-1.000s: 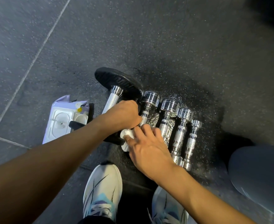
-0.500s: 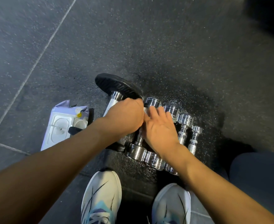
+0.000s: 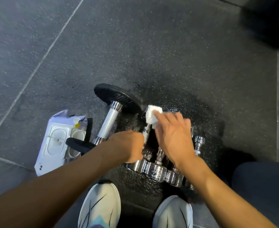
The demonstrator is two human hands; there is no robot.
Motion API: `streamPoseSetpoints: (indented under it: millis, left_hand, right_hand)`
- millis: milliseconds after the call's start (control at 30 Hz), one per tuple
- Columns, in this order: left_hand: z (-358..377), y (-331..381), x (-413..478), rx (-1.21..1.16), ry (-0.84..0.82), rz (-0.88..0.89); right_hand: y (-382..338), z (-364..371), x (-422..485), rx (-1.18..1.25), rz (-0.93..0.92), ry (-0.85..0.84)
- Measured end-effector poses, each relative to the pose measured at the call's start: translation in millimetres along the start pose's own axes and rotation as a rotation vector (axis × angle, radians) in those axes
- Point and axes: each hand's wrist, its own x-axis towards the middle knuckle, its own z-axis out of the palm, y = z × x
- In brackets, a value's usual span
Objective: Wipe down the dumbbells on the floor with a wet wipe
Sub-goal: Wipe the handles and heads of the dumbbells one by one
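Several small chrome dumbbells [image 3: 157,170] lie side by side on the dark rubber floor. My left hand [image 3: 127,147] grips the handle of the leftmost chrome dumbbell. My right hand [image 3: 173,137] holds a bunched white wet wipe [image 3: 152,116] and presses it on the far head of that same dumbbell. A larger dumbbell [image 3: 108,122] with black plates and a knurled silver handle lies just to the left of the row. My right hand hides much of the middle dumbbells.
A white wet-wipe pack [image 3: 56,142] with its lid open lies on the floor at the left, touching the big dumbbell's near plate. My two white shoes [image 3: 101,206] stand below the row. My dark-clad knee [image 3: 263,183] is at the right.
My right hand has slid with the wipe from the near end of the leftmost chrome dumbbell up to its far head. My left hand has shifted down along the handle.
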Motion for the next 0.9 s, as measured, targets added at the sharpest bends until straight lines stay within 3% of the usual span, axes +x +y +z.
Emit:
streamPoseSetpoints:
  millis: [133, 300, 633, 900]
  left_hand:
    - [-1, 4, -5, -0.007, 0.011, -0.015]
    - [1, 5, 1, 0.009, 0.092, -0.065]
    - [-1, -4, 12, -0.082, 0.074, -0.104]
    - [-5, -8, 12, -0.111, 0.037, -0.094]
  right_hand:
    - [7, 1, 30, -0.183, 0.017, -0.069]
    - [13, 9, 46, -0.128, 0.115, -0.189]
    - [15, 16, 22, -0.23, -0.011, -0.108]
    - [24, 24, 34, -0.061, 0.088, -0.053]
